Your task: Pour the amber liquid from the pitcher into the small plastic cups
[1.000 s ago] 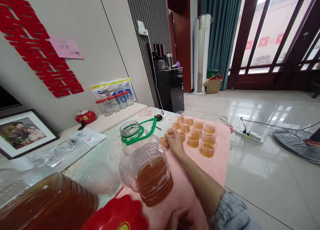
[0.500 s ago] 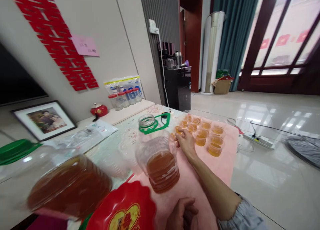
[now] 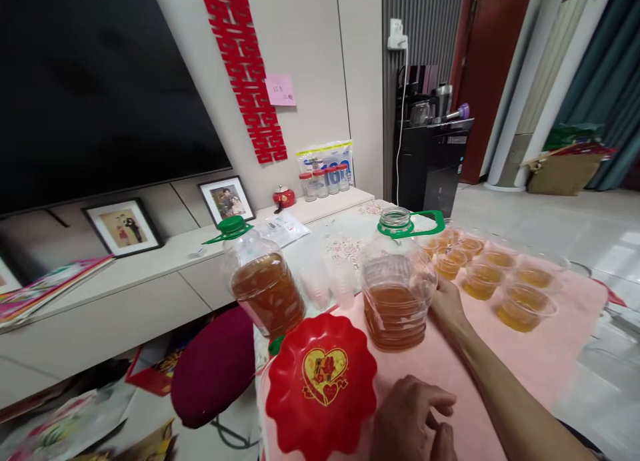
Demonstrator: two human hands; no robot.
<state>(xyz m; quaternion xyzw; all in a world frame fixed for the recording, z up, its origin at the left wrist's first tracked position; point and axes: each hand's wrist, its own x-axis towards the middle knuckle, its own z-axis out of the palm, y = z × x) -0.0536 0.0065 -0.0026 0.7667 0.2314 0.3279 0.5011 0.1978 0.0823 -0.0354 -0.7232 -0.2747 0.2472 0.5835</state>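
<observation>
Several amber-filled cups (image 3: 483,284) stand right of the open jug (image 3: 395,314). The right hand (image 3: 447,304) is at the jug's right side, fingers mostly hidden behind it, so their grip cannot be told. Before the jug are the left hand (image 3: 413,421), half-curled and empty, and, farther left, a bowl (image 3: 320,397).

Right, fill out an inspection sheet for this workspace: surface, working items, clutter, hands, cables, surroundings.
Surface: pink cloth beside a floral-patterned table cover.
Working items: open jug, part-filled; filled cups to its right in view.
Clutter: capped jug, red scalloped dish, stacked clear cups.
Left hand: loosely curled near the dish, nothing visibly held.
Right hand: partly hidden by the open jug; grip unclear.
Cables: white cable hanging from the wall socket.
Surroundings: television, framed photos, black cabinet.
</observation>
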